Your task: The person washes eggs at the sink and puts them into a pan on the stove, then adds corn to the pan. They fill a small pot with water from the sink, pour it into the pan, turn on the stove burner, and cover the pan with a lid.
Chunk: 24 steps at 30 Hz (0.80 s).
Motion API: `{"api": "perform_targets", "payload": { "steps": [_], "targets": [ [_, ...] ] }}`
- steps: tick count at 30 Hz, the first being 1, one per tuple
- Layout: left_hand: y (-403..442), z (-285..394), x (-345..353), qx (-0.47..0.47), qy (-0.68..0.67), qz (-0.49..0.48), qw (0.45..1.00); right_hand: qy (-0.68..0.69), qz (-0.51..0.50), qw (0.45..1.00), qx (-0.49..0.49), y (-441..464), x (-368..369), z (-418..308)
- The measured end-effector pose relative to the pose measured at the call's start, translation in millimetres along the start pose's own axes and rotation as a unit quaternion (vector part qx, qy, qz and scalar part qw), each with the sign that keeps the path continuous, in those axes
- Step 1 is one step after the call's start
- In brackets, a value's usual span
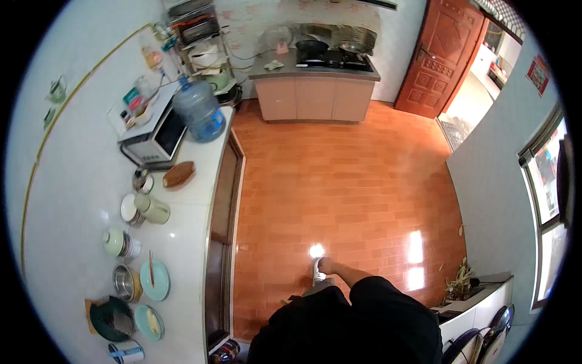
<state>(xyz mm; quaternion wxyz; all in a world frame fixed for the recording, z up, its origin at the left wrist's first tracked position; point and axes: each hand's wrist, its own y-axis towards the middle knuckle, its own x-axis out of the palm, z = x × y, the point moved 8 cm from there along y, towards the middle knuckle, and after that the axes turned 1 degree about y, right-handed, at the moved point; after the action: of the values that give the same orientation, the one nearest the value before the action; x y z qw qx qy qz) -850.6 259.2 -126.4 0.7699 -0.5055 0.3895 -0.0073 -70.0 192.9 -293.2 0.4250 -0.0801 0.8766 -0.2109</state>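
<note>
Counter (193,227) at the left bears a metal bowl (126,283), a blue plate (156,290) with chopsticks (151,269) lying on it, a microwave (156,136) and a large water bottle (199,110). The left hand cannot be made out, so its fingers' state cannot be told. A light shoe (317,272) shows on the orange floor (339,182), with the right hand (327,265) just beside it in view; its fingers are too small to read. Beyond stands a stove (333,59), then a wooden door (441,57) and a window (545,182).
</note>
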Motion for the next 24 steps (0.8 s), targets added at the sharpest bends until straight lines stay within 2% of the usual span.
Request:
{"api": "perform_targets", "payload": {
  "steps": [1,4,5,6,7,8,9,10,11,12,13,14,15,16,17,18,19,20,22,23,24],
  "targets": [
    [-7,27,11,0.012,0.004,-0.004,1.000,0.056,0.017,0.994,0.089,-12,-16,40],
    [-19,138,50,0.077,0.004,-0.027,0.997,-0.107,0.067,0.992,0.026,-17,9,183],
    [-22,168,70,0.078,0.003,-0.028,0.997,0.016,0.111,0.986,0.122,-63,-58,173],
    [-22,230,91,0.174,-0.042,-0.044,0.983,0.143,0.178,0.952,0.204,-120,-140,147],
    [-45,301,112,0.268,-0.086,-0.060,0.958,0.141,0.179,0.952,0.206,-118,-138,181],
    [-77,349,130,0.263,-0.061,-0.042,0.962,0.062,0.110,0.956,0.267,-118,-123,227],
    [-59,390,144,0.314,-0.007,-0.054,0.948,-0.018,0.039,0.945,0.324,-119,-108,264],
    [-72,434,170,0.347,-0.022,-0.093,0.933,-0.017,0.040,0.944,0.326,-121,-116,276],
    [-126,489,188,0.364,0.005,-0.075,0.929,-0.135,0.022,0.968,0.211,-114,-127,268],
    [-132,530,212,0.379,0.010,-0.104,0.919,-0.249,0.002,0.964,0.089,-108,-130,258],
    [-137,567,236,0.394,0.015,-0.134,0.909,-0.248,0.002,0.964,0.092,-102,-130,270],
    [-159,608,258,0.409,0.028,-0.157,0.899,-0.038,0.096,0.987,0.125,-95,-140,287],
    [-178,646,280,0.423,0.042,-0.180,0.887,0.174,0.186,0.955,0.152,-90,-151,305],
    [-183,680,302,0.425,0.043,-0.196,0.883,0.175,0.186,0.954,0.155,-83,-177,301],
    [-182,713,328,0.427,0.042,-0.212,0.878,0.337,0.184,0.895,0.226,-85,-210,297],
    [-175,748,352,0.455,0.071,-0.188,0.868,0.488,0.178,0.805,0.288,-87,-241,295],
    [-194,783,374,0.461,0.084,-0.196,0.861,0.452,0.177,0.829,0.278,-78,-269,305],
    [-219,822,399,0.469,0.098,-0.205,0.854,0.452,0.182,0.827,0.281,-69,-284,326],
    [-239,898,453,0.478,0.116,-0.228,0.840,0.487,0.249,0.795,0.261,-60,-325,371],
    [-254,935,481,0.484,0.132,-0.247,0.829,0.488,0.252,0.792,0.265,-60,-340,392],
    [-276,977,507,0.508,0.145,-0.263,0.807,0.479,0.275,0.777,0.303,-68,-360,415]
  ]
}}
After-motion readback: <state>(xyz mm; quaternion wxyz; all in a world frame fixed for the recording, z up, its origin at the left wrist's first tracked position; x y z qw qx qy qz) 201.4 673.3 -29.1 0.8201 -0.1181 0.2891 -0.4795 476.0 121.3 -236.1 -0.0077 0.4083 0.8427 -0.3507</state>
